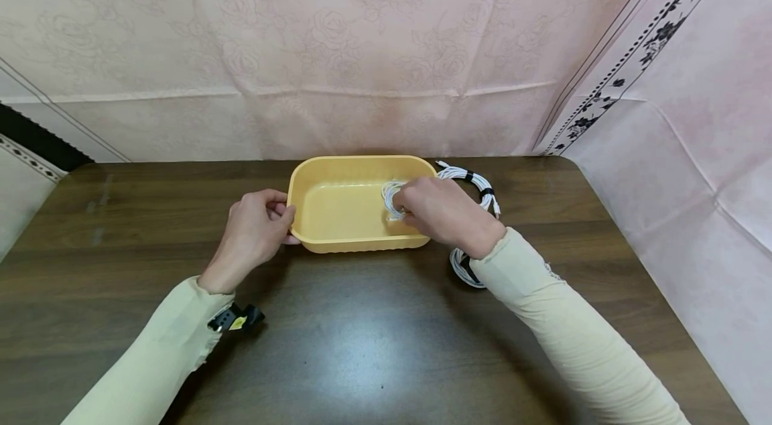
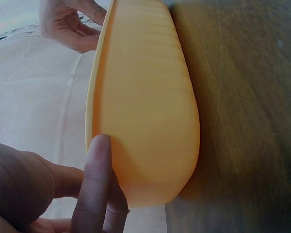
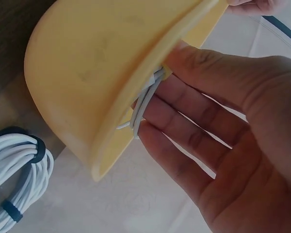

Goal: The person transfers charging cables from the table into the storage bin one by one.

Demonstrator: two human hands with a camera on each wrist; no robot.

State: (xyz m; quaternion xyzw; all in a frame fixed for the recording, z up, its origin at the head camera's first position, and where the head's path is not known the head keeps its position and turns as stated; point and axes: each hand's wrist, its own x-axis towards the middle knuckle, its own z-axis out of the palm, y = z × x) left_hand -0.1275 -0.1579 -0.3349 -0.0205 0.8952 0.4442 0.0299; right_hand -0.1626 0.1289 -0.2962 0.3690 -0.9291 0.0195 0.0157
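Note:
A yellow plastic basin (image 1: 338,204) sits on the wooden table. At its left end my left hand (image 1: 256,227) pinches the rim, with fingers (image 2: 94,179) against the outer wall in the left wrist view. My right hand (image 1: 446,214) reaches over the right end and holds a coiled white cable (image 1: 392,197) inside the basin. In the right wrist view, the thumb and fingers are around part of that cable (image 3: 145,99), and the basin wall hides the rest. Right of the basin lies a larger white cable coil (image 1: 476,182) with black ties.
Another white cable coil (image 1: 463,269) lies partly under my right wrist. The table (image 1: 338,344) meets a pale floral cloth (image 1: 362,63) at the back, and more cloth hangs at the right. A black strap with a buckle (image 1: 238,318) is on my left sleeve.

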